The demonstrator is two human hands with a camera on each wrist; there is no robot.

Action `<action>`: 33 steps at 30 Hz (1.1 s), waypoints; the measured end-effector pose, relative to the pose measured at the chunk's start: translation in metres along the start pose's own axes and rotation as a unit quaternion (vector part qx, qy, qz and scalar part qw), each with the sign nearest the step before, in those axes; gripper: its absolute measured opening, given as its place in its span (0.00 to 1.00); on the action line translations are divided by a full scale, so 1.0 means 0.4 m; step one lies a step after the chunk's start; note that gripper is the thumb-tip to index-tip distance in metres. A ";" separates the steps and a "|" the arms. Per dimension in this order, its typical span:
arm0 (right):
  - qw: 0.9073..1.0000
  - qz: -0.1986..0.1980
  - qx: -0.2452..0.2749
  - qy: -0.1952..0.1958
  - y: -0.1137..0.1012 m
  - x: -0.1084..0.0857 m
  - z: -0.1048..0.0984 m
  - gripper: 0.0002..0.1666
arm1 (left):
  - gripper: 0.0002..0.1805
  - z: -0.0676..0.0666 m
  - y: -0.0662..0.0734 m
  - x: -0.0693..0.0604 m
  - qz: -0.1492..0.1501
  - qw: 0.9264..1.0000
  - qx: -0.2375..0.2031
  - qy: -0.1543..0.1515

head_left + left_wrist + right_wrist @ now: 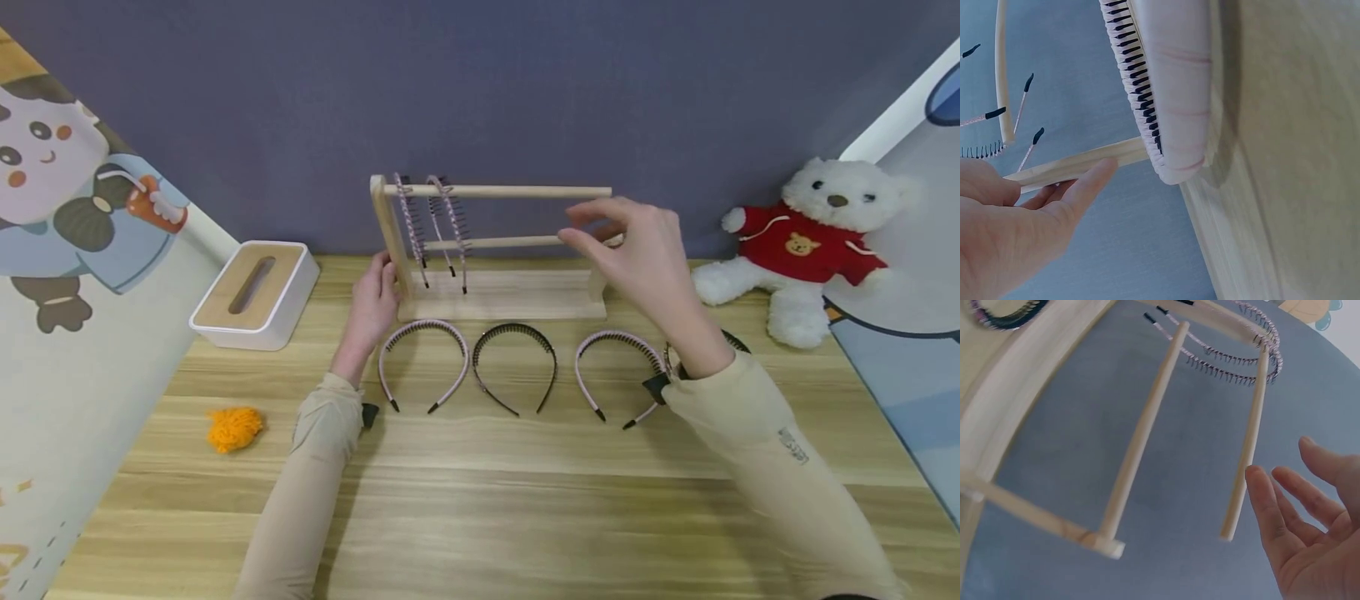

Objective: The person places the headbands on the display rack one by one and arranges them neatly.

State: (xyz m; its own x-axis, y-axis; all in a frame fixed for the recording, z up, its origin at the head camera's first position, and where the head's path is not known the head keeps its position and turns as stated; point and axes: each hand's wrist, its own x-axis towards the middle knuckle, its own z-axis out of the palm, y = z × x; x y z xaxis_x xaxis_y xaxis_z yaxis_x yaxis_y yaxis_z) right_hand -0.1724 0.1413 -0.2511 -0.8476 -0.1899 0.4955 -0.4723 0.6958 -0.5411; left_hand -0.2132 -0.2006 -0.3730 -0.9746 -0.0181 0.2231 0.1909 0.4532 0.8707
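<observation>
A wooden rack (502, 296) with two horizontal rods stands near the wall; two headbands (453, 221) hang toward the left of its top rod. My left hand (375, 304) holds the rack's left upright (1085, 161), its fingers around the wood. My right hand (637, 250) is at the rack's right end, beside the free end of the top rod (1250, 450). In the right wrist view that hand (1310, 519) has nothing between its parted, bent fingers. On the table in front of the rack lie a pink headband (425, 323), a black one (514, 327) and another pink one (618, 336).
A further dark headband (737, 340) is partly hidden behind my right wrist. A white tissue box (288, 312) with a wooden lid and an orange yarn ball (234, 429) are on the left. At the right back sits a white teddy bear (810, 242) in a red sweater.
</observation>
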 end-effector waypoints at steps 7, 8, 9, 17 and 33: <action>1.000 0.017 -0.005 0.002 0.063 -0.047 -0.022 0.19 | 0.25 -0.004 -0.001 -0.002 -0.004 1.000 -0.003 0.000; 1.000 0.018 -0.010 0.004 0.072 -0.052 -0.025 0.19 | 0.25 -0.004 -0.001 -0.003 -0.005 1.000 -0.003 0.000; 1.000 0.021 -0.014 0.005 0.080 -0.058 -0.029 0.18 | 0.25 -0.004 -0.002 -0.003 -0.005 1.000 -0.004 0.000; 0.998 0.059 -0.034 -0.002 0.161 -0.108 -0.065 0.18 | 0.25 -0.007 -0.003 -0.006 -0.005 1.000 -0.008 0.001; 0.990 0.098 -0.101 0.000 0.376 -0.221 -0.116 0.16 | 0.25 -0.006 -0.001 -0.003 0.000 1.000 -0.010 -0.004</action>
State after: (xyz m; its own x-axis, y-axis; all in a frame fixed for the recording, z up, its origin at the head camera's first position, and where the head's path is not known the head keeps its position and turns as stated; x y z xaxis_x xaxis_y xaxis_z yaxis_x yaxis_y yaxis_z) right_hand -0.1572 0.2950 -0.3446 -0.9182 -0.0388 0.3943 -0.2417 0.8434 -0.4799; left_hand -0.2119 -0.2030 -0.3726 -0.9754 -0.0113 0.2200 0.1932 0.4359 0.8790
